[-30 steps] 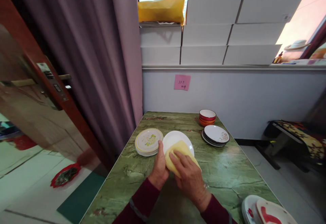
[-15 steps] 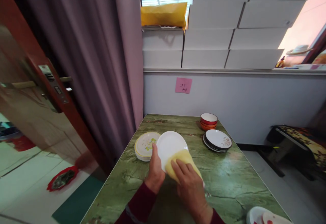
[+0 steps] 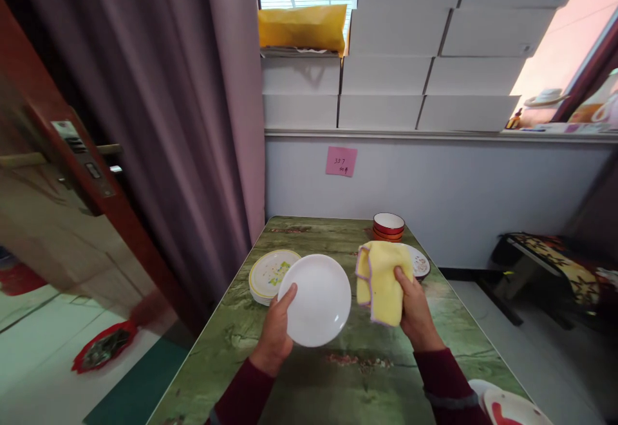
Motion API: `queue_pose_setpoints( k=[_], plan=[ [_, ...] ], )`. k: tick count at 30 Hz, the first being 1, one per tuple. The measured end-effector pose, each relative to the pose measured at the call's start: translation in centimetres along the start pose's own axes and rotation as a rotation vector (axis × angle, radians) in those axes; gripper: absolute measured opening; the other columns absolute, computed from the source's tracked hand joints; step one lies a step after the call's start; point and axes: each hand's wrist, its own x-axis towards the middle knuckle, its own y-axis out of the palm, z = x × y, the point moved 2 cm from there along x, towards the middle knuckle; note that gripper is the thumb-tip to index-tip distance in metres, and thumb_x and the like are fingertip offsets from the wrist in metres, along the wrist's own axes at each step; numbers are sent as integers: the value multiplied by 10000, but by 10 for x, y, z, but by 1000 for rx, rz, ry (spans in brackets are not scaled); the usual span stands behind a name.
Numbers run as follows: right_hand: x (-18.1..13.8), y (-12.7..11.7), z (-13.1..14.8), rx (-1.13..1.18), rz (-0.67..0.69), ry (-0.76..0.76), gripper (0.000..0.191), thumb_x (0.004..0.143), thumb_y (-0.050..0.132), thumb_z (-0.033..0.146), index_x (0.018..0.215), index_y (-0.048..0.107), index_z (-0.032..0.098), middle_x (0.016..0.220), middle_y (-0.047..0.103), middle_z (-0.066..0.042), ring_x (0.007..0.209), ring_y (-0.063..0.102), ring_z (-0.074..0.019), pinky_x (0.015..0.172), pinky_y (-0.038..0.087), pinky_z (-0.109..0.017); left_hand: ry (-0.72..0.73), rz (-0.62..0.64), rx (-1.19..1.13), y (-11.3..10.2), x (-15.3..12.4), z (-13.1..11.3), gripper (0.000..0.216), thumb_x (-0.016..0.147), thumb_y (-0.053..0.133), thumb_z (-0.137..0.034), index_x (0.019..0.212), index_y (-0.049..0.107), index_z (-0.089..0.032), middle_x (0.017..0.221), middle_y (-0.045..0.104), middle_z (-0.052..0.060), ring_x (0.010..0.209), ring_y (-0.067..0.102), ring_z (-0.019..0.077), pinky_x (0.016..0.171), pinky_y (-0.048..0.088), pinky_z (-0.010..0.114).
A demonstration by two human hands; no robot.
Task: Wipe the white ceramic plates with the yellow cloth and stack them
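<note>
A plain white plate (image 3: 318,299) is tilted up over the table, gripped at its left rim by my left hand (image 3: 276,335) with the thumb on its face. My right hand (image 3: 418,309) pinches a yellow cleaning cloth (image 3: 383,277) with a purple edge, which hangs apart from the plate on its right. Behind the plate, to the left, lies a stack of cream plates (image 3: 270,269) with yellow rims and a leaf print. Partly hidden by the cloth is a stack of dark-rimmed plates (image 3: 419,261) with a floral print.
Red and orange bowls (image 3: 389,224) are stacked at the table's far right. More white dishes with red marks (image 3: 512,407) sit at the near right corner. The green wood-patterned table (image 3: 232,348) meets a wall with a pink note (image 3: 341,161). A door (image 3: 91,174) stands at left.
My right hand has lifted the cloth off the plate and moved it up and to the right. The plate has turned more toward me, still in my left hand. The view has shifted slightly.
</note>
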Motion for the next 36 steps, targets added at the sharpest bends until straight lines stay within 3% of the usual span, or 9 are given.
queue_pose_setpoints(
  k=[5, 9, 13, 17, 20, 23, 26, 31, 36],
  plan=[
    [-4, 9, -23, -251, -73, -175, 623, 693, 717, 561, 1179, 657, 176, 1047, 736, -81, 917, 645, -271, 794, 511, -377, 17, 17, 40, 9, -8, -3, 423, 801, 714, -210, 1205, 631, -115, 1054, 764, 153, 1018, 713, 326, 919, 571, 451],
    [-18, 30, -25, -87, 40, -117, 713, 774, 665, 555, 1380, 515, 211, 1139, 710, -80, 963, 651, -267, 810, 528, -388, -25, 35, 78, 15, -11, 4, 443, 814, 700, -228, 1234, 616, -114, 1041, 767, 154, 1012, 716, 329, 916, 571, 461],
    [-42, 40, -28, -58, 73, -206, 716, 840, 626, 517, 1460, 407, 235, 1349, 603, -102, 1192, 577, -272, 1003, 455, -439, -49, 55, 42, 18, -6, 10, 470, 834, 673, -228, 1276, 583, -98, 1038, 766, 163, 1022, 712, 325, 927, 564, 461],
    [-59, 40, -32, -42, 282, -401, 503, 823, 653, 523, 1237, 596, 243, 1546, 403, -93, 1416, 361, -301, 1115, 348, -471, -53, 114, 16, 17, -3, 9, 448, 850, 648, -231, 1273, 590, -95, 1077, 757, 164, 1026, 712, 320, 936, 561, 454],
    [-58, 39, -32, 107, 304, -249, 400, 870, 568, 573, 1033, 638, 215, 1473, 493, -123, 1326, 475, -321, 1016, 451, -468, -51, 132, 53, 14, -5, 4, 437, 847, 653, -221, 1260, 605, -86, 1066, 759, 170, 1012, 716, 323, 927, 565, 442],
    [-54, 42, -27, 106, 158, -105, 532, 791, 679, 558, 1170, 568, 202, 1330, 597, -140, 1122, 618, -294, 898, 524, -421, -60, 163, 88, 13, -11, 1, 463, 819, 696, -216, 1259, 618, -97, 1045, 766, 158, 1009, 716, 328, 911, 570, 427],
    [-54, 47, -19, -7, 91, -161, 790, 641, 828, 482, 1295, 492, 195, 1270, 626, -129, 1071, 635, -277, 889, 530, -392, -59, 211, 111, 14, -16, -3, 451, 788, 742, -219, 1215, 655, -105, 1005, 775, 149, 1007, 714, 341, 891, 575, 417],
    [-57, 48, -16, 12, 322, 18, 673, 585, 875, 433, 1137, 598, 165, 1009, 726, -92, 862, 677, -259, 769, 558, -374, -110, 272, 149, 21, -17, -12, 373, 770, 765, -221, 1112, 694, -90, 974, 774, 167, 986, 718, 354, 866, 582, 424],
    [-65, 54, -13, 293, 364, 177, 606, 645, 846, 401, 1154, 617, 163, 1019, 742, -85, 839, 704, -254, 749, 573, -376, -36, 130, 104, 30, -6, -14, 328, 786, 746, -244, 1074, 682, -101, 958, 777, 157, 1011, 711, 351, 914, 564, 478]
  ],
)
